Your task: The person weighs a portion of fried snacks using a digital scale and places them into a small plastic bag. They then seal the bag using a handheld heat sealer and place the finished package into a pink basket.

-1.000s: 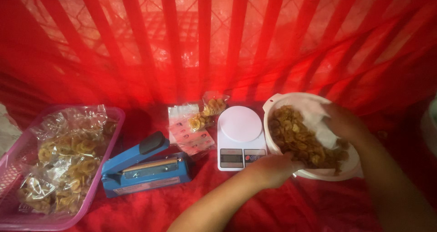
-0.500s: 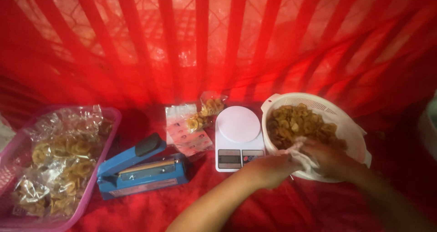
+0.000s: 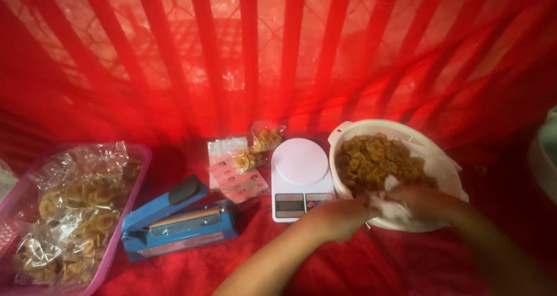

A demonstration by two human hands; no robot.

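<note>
A white colander bowl (image 3: 432, 138) full of golden-brown chips (image 3: 371, 159) stands at the right on the red cloth. Both my hands meet at its near rim. My left hand (image 3: 339, 215) and my right hand (image 3: 426, 202) together grip a small clear plastic bag (image 3: 390, 206) held just over the chips. The hands are blurred, so the bag's contents are unclear. A white digital kitchen scale (image 3: 300, 165) with nothing on its round plate sits just left of the bowl.
A blue heat sealer (image 3: 177, 220) lies left of the scale. Behind it lie a stack of flat bags (image 3: 232, 171) and a filled chip bag (image 3: 258, 148). A pink basket (image 3: 136, 174) at far left holds several packed chip bags. Red curtain behind.
My right hand has come from the bowl's far right side to its near rim and joined my left hand on the plastic bag. The view has shifted slightly.
</note>
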